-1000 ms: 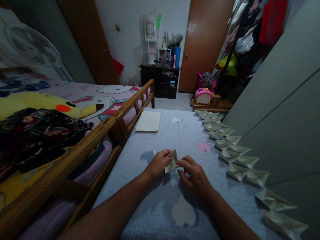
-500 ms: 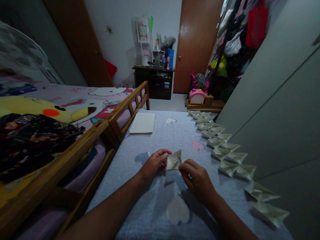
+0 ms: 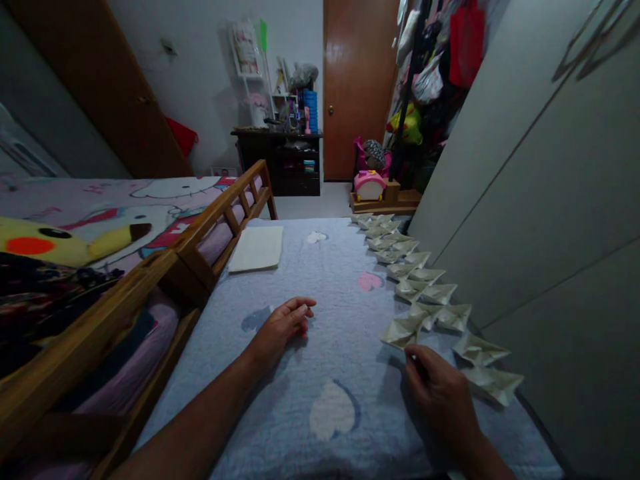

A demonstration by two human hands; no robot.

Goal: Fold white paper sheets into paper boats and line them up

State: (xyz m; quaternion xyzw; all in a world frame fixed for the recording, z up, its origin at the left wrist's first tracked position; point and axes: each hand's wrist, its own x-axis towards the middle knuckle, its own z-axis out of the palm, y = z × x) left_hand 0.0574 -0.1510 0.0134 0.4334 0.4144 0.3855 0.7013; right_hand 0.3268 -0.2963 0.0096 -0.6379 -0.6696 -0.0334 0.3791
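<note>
Folded paper boat [image 3: 400, 332] sits just ahead of the right hand [image 3: 440, 400], in a zigzag row of similar boats [image 3: 420, 291]. It is touched at its lower edge by the fingertips [image 3: 411, 355], though a grip cannot be told. The left hand [image 3: 280, 327] is laid open and empty on the quilted blanket [image 3: 200, 400], well apart. A pale paper stack [image 3: 256, 249] is seen ahead of it.

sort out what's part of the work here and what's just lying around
Part of the work:
left hand, resting on the blanket
right hand, beside the nearest boat
paper boats, in a row
paper stack

Just lying around:
plush Pikachu
pink toy
bed rail
dresser
</note>
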